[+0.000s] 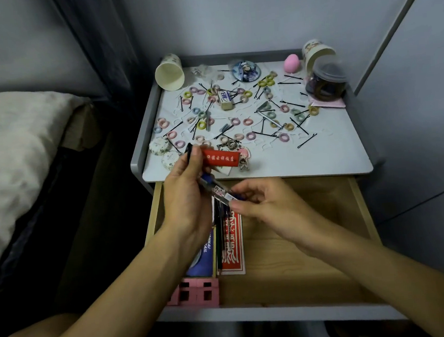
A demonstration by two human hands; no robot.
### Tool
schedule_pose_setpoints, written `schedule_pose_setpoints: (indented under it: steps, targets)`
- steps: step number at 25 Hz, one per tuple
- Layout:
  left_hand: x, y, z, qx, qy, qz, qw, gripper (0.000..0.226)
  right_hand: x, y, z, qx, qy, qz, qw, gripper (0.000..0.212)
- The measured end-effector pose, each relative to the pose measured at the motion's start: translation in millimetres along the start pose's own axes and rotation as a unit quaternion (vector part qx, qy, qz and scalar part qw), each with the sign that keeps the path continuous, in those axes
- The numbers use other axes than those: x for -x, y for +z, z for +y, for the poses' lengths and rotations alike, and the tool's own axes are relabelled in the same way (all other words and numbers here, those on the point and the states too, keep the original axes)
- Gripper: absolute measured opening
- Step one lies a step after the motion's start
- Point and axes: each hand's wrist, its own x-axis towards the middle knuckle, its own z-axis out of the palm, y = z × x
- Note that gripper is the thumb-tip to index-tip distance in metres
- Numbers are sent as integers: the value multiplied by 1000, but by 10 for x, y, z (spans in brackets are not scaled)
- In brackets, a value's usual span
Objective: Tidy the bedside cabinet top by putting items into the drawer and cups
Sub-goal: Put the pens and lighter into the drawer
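Over the open wooden drawer (302,255), both hands hold one blue pen (218,191) slantwise. My left hand (184,198) grips its upper end, and my right hand (267,204) pinches its lower end. A red tag with a keychain (221,159) lies at the front edge of the cabinet top (333,149), just behind my left fingers. Hair ties (201,124), bobby pins (306,140) and an eraser (224,99) litter the top. A paper cup (169,74) lies tipped at the back left, another cup (317,54) at the back right.
The drawer holds pens, a red card pack (232,247), a blue booklet (200,263) and a pink block (196,294). A clear jar (327,81), a pink egg sponge (292,61) and a round badge (246,70) stand at the back. A bed (14,147) lies left.
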Motion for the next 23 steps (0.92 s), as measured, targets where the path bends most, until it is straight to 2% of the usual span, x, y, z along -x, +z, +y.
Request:
schedule_pose_setpoints:
  steps: [2,6,10,14,18,23]
  targets:
    - [-51,-58,80,-20,13,40,999,13,33,-53,43,3,42,-41,998,13]
    - [-108,-164,222,-88,19,98,991,18,27,-123,309,20,140,-65,988,8]
    - [-75,-231,274,-132,-19,111,985,21,-68,-49,713,20,218,-22,976,6]
    - [-87,-284,335,-154,-46,131,978,21,-397,40,895,23,215,56,975,13]
    - [-61,-340,377,-176,-55,126,975,20,-598,233,986,38,202,52,977,9]
    - [-22,-350,360,-189,-76,121,971,20,-694,317,1051,61,165,87,981,13]
